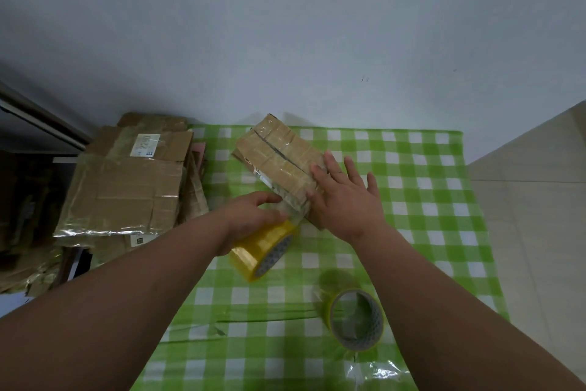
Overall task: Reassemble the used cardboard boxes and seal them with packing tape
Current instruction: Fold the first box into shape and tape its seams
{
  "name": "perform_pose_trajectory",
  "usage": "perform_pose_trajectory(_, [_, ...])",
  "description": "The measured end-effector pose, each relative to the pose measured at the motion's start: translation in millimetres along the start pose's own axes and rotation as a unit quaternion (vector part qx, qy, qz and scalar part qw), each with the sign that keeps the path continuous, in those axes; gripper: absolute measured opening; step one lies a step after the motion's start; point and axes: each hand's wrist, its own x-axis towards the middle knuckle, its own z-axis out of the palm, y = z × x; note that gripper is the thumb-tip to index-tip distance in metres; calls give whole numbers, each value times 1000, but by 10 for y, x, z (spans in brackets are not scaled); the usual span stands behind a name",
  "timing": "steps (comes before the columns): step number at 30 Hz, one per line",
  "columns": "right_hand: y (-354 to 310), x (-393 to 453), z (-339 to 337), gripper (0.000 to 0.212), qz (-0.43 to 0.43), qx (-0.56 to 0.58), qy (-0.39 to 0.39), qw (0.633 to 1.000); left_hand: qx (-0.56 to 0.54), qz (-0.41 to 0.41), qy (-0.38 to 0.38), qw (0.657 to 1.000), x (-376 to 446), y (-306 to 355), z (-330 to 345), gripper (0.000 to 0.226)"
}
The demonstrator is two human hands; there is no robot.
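At the centre of the frame the left hand [250, 219] curls round a yellow roll of tape [263, 251], gripping it from above beside the near end of the box [279, 159], with a clear strip seemingly running from roll to cardboard. The right hand [345, 197] lies flat, fingers spread and straight, pressing on the box's near right end. The box sits on the checked surface [428, 200], angled toward the upper left. It looks light and stiff but worn, best steadied by a flat palm; the glossy tape is likely slippery. Both forearms reach in from the lower corners. A second roll [355, 317] stands lower right; flattened cardboard [126, 184] is stacked at left.
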Motion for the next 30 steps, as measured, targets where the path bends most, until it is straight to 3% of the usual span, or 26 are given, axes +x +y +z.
perform_pose_trajectory(3, [14,11,-12,56,3,7,3,1000,12,23,16,1000,15,-70,-25,28])
perform_pose_trajectory(5, [28,18,-34,55,8,36,5,999,-6,33,-13,999,13,-127,-32,25])
perform_pose_trajectory(9, [89,12,-88,49,18,124,37,991,-27,33,-51,998,17,-232,-47,47])
perform_pose_trajectory(13, [141,-60,9,42,9,189,155,970,-21,45,-30,998,8,-193,-28,66])
perform_pose_trajectory(16, [260,-139,117,35,83,211,221,948,-23,46,-37,998,10,-182,-18,71])
perform_pose_trajectory(20, [498,-295,310,46,221,107,37,969,-21,51,-32,998,23,-202,-26,69])
perform_pose_trajectory(22, [547,-366,424,42,241,66,-32,968,-18,54,-30,998,33,-212,-20,69])
perform_pose_trajectory(25, [567,-408,552,25,224,19,-51,973,-15,58,-25,998,45,-225,-7,66])
perform_pose_trajectory(30, [570,-411,564,25,202,-17,-54,978,-9,67,-13,998,50,-239,-2,52])
